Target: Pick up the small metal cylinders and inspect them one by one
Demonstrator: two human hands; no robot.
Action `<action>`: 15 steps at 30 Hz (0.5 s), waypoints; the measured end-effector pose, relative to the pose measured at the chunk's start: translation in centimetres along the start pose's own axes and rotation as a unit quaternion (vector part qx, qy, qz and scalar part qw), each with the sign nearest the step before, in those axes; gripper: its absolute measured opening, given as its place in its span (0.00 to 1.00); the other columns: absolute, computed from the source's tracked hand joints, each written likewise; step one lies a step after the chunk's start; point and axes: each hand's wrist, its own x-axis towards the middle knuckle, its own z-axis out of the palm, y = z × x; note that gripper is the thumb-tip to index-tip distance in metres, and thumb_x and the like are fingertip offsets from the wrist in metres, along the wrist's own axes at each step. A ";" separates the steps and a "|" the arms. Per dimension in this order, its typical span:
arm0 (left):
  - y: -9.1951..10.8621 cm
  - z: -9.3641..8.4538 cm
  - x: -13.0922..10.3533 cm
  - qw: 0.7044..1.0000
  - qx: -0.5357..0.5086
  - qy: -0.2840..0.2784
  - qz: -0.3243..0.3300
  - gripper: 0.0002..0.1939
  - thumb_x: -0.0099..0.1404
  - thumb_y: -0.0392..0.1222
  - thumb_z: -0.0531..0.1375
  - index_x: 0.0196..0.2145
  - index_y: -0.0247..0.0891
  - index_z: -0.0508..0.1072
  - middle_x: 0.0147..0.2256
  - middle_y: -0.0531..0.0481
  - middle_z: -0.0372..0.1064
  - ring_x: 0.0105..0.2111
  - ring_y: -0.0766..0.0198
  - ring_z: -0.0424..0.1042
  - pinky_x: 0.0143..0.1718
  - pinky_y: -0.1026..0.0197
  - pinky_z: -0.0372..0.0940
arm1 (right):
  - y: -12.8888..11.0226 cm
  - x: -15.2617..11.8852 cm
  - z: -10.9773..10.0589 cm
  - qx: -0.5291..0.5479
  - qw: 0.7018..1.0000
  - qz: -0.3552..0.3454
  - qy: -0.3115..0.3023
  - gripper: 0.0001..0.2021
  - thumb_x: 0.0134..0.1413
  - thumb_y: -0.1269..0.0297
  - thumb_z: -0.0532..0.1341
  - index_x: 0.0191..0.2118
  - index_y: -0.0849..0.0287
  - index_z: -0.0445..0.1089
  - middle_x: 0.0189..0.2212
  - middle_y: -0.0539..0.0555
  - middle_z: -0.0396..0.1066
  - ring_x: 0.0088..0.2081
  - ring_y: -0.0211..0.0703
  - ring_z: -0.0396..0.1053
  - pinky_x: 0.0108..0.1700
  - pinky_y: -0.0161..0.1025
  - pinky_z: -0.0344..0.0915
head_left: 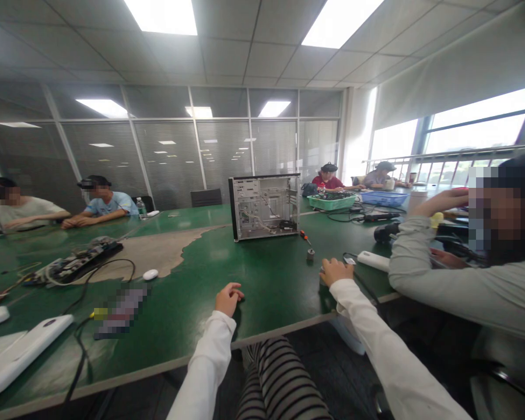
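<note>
My left hand point(230, 299) hovers over the table's near edge, its fingers loosely bent and apart, holding nothing I can see. On the right, my right hand point(336, 271) is low over the tabletop with its fingers curled down. Something small and greyish shows at its fingertips, mostly hidden. Just beyond that hand stands a small metal cylinder point(310, 255). A screwdriver point(305, 237) with an orange-and-black handle lies behind the cylinder. Farther back, an opened computer case point(266, 207) stands upright, its bare inside with cables and drive bays facing me.
The green table point(262, 274) carries a power strip point(76, 259) with cables, a white power bank point(26, 353) and a white oval case point(150, 274) on the left. At right are another white device point(373, 261), a green basket point(331, 201), a blue basket point(384, 199) and a seated person's sleeve point(446, 291).
</note>
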 end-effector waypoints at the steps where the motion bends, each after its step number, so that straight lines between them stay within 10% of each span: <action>1: 0.1 0.0 0.0 1.000 0.000 0.000 -0.001 0.15 0.45 0.29 0.48 0.32 0.35 0.67 0.21 0.53 0.70 0.20 0.69 0.67 0.27 0.66 0.62 | 0.0 0.2 0.0 -0.001 1.000 -0.005 -0.007 0.14 0.43 0.58 0.56 0.38 0.58 0.61 0.37 0.59 0.62 0.41 0.51 0.60 0.39 0.49 0.46; 15: 0.3 -0.1 -0.1 1.000 0.006 0.001 -0.003 0.15 0.45 0.28 0.48 0.31 0.35 0.67 0.20 0.53 0.69 0.20 0.69 0.67 0.27 0.66 0.61 | -0.8 0.7 0.0 0.033 0.991 -0.127 -0.010 0.11 0.43 0.61 0.55 0.36 0.59 0.63 0.36 0.56 0.63 0.40 0.44 0.60 0.43 0.42 0.44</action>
